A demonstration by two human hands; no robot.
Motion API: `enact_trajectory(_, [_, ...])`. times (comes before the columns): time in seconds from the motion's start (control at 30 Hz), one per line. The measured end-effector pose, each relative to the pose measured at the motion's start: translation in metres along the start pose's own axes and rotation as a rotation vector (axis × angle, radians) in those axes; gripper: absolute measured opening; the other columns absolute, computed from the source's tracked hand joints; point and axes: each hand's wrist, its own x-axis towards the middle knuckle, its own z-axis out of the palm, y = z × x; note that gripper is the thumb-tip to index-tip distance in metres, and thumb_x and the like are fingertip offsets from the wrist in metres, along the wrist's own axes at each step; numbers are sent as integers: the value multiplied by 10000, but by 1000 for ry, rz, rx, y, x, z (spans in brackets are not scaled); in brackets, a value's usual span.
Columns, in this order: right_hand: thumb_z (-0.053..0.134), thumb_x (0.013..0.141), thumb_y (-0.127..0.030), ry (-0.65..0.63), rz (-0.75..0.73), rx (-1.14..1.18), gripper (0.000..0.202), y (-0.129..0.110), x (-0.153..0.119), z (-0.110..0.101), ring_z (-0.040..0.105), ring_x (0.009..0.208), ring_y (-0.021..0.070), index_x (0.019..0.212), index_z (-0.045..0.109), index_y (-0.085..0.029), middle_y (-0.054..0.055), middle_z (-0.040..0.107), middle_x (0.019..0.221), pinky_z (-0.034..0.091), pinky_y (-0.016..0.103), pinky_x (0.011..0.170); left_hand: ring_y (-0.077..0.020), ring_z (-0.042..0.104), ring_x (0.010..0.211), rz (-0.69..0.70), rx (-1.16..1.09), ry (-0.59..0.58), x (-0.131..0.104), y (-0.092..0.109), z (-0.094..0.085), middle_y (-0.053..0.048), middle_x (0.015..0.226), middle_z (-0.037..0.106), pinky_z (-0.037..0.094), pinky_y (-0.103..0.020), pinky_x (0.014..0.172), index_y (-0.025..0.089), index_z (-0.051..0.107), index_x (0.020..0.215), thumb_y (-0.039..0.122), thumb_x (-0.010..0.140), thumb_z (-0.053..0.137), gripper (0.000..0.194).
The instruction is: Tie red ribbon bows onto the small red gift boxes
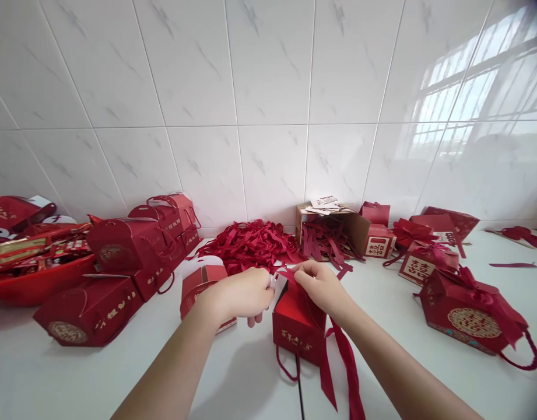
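Note:
A red gift box [298,329] with gold writing and a cord handle stands on the white table between my hands. My left hand [246,294] is closed at the upper left of this box, its fingertips on a white and red piece at the top. My right hand [318,283] pinches red ribbon at the top of the box. Long ribbon ends [349,373] hang down the box's right side toward the table's front. Just behind my left wrist sits another red box [202,283], partly covered by the forearm.
A red bowl of wrapped sweets [41,286] and stacked red boxes [119,242] stand left. Against the tiled wall lie a heap of ribbon [255,245] and a cardboard box [360,228] of red strips. Boxes with tied bows [473,312] are at right.

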Motion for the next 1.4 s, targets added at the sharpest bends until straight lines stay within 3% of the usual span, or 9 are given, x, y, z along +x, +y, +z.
enact_trajectory(0.17, [440,664,-276,-51,-51,-59,196,3,1,1,383,573,115,517,334,-203,-27,426,573,290,249,541,-250,674,624,8,-32,-30,0,0,1,-96,689,712,450,-323,573,194,455,625,300,794,382,212])
enact_trajectory(0.4, [460,668,-261,-46,-75,-76,233,4,-1,3,364,560,113,505,303,-206,-39,371,539,280,247,532,-243,673,606,-18,-39,-16,-2,2,1,-83,666,710,440,-305,550,197,450,639,278,768,396,162])
enact_trajectory(0.6, [447,695,-257,-99,-118,-86,179,5,-1,3,424,592,126,531,406,-198,-26,472,588,320,256,576,-242,669,600,-24,-64,-50,-2,2,2,-102,672,708,441,-308,556,186,455,628,281,734,434,144])
enact_trajectory(0.73, [451,696,-240,-147,-150,-100,157,6,-1,3,503,714,157,545,452,-196,0,556,706,368,269,664,-224,677,629,33,-66,-72,-6,4,0,-83,696,704,419,-279,533,188,449,637,362,798,403,241])
enact_trajectory(0.87, [456,688,-224,-185,-150,-91,151,5,-1,1,524,754,163,541,451,-193,10,572,770,385,273,699,-199,653,650,43,-57,40,-8,1,-5,-52,722,681,396,-257,512,207,474,756,489,861,302,346])
enact_trajectory(1.0, [451,694,-205,-203,-168,-80,145,2,-3,-1,531,757,162,549,446,-193,7,566,755,395,274,714,-184,578,619,69,-59,172,-1,-1,-4,-26,701,639,330,-248,462,235,499,906,517,874,248,379])
enact_trajectory(1.23, [478,723,-206,-202,-187,-86,144,5,-2,0,554,812,178,587,522,-191,20,598,799,410,297,763,-119,428,477,151,-30,222,12,1,2,-13,645,581,236,-250,428,199,484,666,329,804,414,203])
enact_trajectory(1.3, [494,739,-221,-205,-196,-85,149,4,-2,-1,563,847,183,610,558,-188,31,615,853,414,302,786,-129,492,513,187,-87,251,13,1,0,-16,652,603,281,-246,441,197,490,668,312,809,410,199])
enact_trajectory(1.4, [524,778,-309,-146,-187,-92,163,-2,-4,-11,563,945,196,743,634,-194,48,625,981,413,312,836,-155,614,616,249,-344,326,10,3,-6,-24,701,645,423,-252,533,195,491,743,347,850,381,216])
